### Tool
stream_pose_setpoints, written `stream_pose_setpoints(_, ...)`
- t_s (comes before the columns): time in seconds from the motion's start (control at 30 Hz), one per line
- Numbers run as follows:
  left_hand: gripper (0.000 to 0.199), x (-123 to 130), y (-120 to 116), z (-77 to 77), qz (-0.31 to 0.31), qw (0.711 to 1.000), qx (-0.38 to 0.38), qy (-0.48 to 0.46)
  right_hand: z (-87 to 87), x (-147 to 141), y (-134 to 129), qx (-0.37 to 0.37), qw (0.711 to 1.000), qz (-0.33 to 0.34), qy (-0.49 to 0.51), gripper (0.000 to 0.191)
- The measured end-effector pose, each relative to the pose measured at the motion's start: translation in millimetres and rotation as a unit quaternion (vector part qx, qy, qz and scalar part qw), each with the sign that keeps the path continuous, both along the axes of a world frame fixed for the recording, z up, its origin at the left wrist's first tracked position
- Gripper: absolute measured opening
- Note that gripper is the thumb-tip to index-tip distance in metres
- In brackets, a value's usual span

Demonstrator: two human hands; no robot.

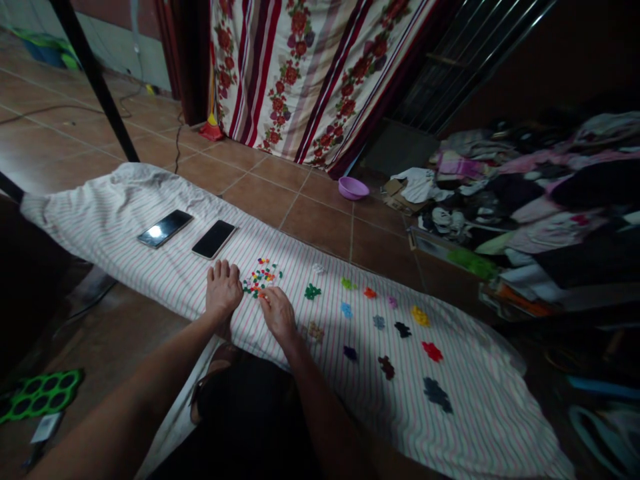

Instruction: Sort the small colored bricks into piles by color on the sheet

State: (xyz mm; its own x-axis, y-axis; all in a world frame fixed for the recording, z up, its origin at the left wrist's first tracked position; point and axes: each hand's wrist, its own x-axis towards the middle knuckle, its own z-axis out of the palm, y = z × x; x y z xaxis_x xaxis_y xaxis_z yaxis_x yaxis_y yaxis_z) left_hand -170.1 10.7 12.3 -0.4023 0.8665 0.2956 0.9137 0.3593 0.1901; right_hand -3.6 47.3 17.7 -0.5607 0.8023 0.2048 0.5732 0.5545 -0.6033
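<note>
Mixed small coloured pieces, perhaps beads, lie scattered on a striped cloth. My left hand rests palm down at their left edge, fingers loosely laid on the cloth. At the near edge of the scatter, my right hand has its thumb and fingers pinched together, with a small orange piece showing at the tips. To the right sit piles sorted by colour, among them a green pile, a tan pile, a light blue pile, a yellow pile and a red pile.
Two phones, one beside the other, lie left on the cloth. Beyond it are the tiled floor, a purple bowl and a flowered curtain. Heaped clothes are at the right, a green tray-like object lower left.
</note>
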Motion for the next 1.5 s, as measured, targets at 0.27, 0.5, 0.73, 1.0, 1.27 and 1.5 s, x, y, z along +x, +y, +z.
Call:
stream_pose_setpoints(0.27,0.039,1,-2,4.3,-0.002,1.0,0.0,-0.001,-3.3,7,-2,-0.107,0.986,-0.071,0.103,0.021)
stream_pose_setpoints(0.5,0.04,2,-3,4.5,-0.002,1.0,0.0,0.017,-9.0,23,3,-0.156,0.971,-0.113,0.145,0.024)
stream_pose_setpoints(0.73,0.039,1,-3,1.6,-0.002,0.999,-0.007,0.039,-13.2,44,8,-0.194,0.953,-0.139,0.187,0.027)
stream_pose_setpoints(1.0,0.037,3,-4,6.5,-0.006,0.999,-0.011,0.052,-9.8,76,11,-0.163,0.949,-0.171,0.207,0.023)
stream_pose_setpoints(1.27,0.036,3,-6,8.7,-0.011,0.997,-0.013,0.069,-7.9,119,20,-0.101,0.943,-0.224,0.224,0.019)
stream_pose_setpoints(1.5,0.035,5,-6,9.7,-0.016,0.997,-0.009,0.071,-6.2,171,44,-0.015,0.939,-0.293,0.181,0.022)
